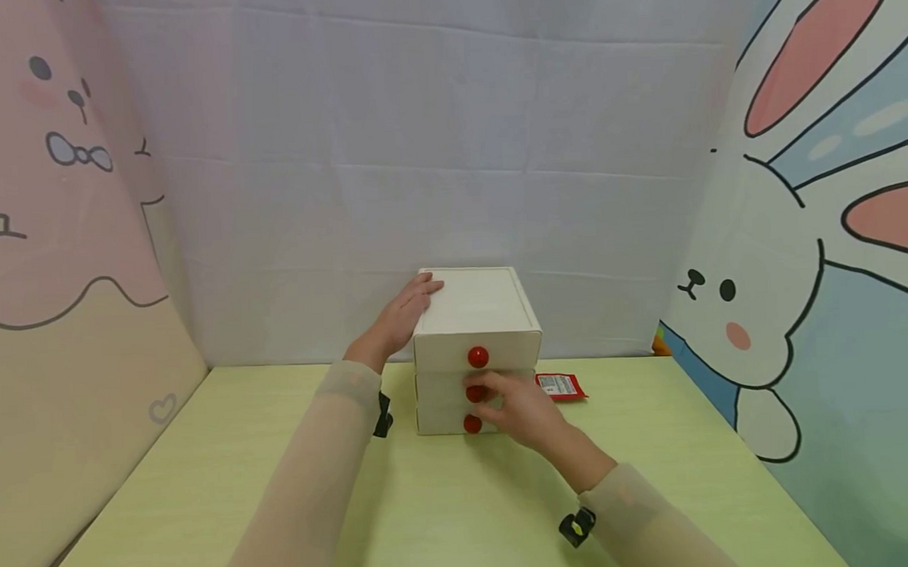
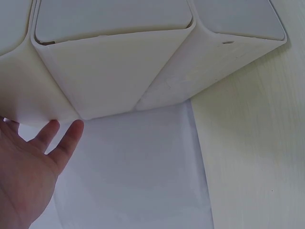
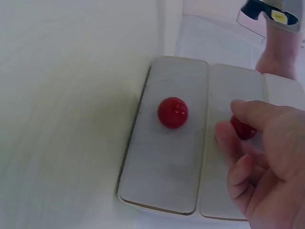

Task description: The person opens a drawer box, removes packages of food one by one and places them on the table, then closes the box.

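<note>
Middle drawer (image 1: 440, 394): step in hand is prob. taking its knob for a pull; front looks abt flush w/ those above & below, so no visible travel yet.
Next move: IMO calls for a straight, level pull toward the near edge, w/ box kept from sliding or tipping.
Drawer box (image 1: 473, 304): white, 3 drawers stacked; stands upright nr the back edge of the bench (image 1: 168, 494), approx. midway btwn its back corners, knobs facing the near edge.
Middle knob (image 1: 474, 394): red, round, btwn top knob (image 1: 478, 357) & bottom knob (image 1: 472, 424); partly hidden by fingers.
R hand (image 1: 524, 406): thumb & forefinger curled round middle knob, pinch-style; how firm, can't tell. Other fingers bent in.
R sleeve (image 1: 650, 519): comes in from the near edge, R of box, angled L.
L hand (image 1: 398, 319): fingers fairly straight, a bit apart, over box's top L edge toward rear corner; prob. bracing, pressure can't tell.
L sleeve (image 1: 303, 481): from near edge, L of box, slanting R.
Red packet (image 1: 561, 386): flat, just R of box, nr back edge.
</note>
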The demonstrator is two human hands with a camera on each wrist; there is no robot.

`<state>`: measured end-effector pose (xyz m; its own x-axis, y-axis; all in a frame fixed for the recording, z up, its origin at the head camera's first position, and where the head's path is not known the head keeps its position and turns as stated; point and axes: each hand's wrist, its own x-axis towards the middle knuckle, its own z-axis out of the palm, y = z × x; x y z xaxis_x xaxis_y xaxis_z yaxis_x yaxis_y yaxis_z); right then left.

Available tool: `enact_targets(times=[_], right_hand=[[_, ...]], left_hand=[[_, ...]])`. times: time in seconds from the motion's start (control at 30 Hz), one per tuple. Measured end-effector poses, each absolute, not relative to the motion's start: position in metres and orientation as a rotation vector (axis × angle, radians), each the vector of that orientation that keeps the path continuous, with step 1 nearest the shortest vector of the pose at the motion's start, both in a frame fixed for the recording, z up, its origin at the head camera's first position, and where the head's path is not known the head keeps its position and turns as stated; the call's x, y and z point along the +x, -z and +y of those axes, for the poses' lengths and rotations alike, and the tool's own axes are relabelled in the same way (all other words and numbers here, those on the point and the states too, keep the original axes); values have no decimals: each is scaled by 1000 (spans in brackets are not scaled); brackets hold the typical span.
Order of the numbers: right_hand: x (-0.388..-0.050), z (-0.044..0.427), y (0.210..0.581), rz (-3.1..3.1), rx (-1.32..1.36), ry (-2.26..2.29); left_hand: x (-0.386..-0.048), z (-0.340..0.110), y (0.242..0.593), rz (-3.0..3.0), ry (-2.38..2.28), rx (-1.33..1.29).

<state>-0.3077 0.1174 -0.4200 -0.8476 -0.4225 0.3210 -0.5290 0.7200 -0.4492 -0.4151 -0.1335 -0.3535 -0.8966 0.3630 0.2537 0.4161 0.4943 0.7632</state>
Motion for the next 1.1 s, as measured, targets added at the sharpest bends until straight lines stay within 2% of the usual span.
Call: enact_targets(times=[0.3,1.1], right_hand=[[-307,113,424,-2708,698,-773],[-292,116,423,-2664,839,-726]], left_hand=[[-416,-133,354,-2657,1393,-691],[-418,-135,355,-2658,1422,-708]])
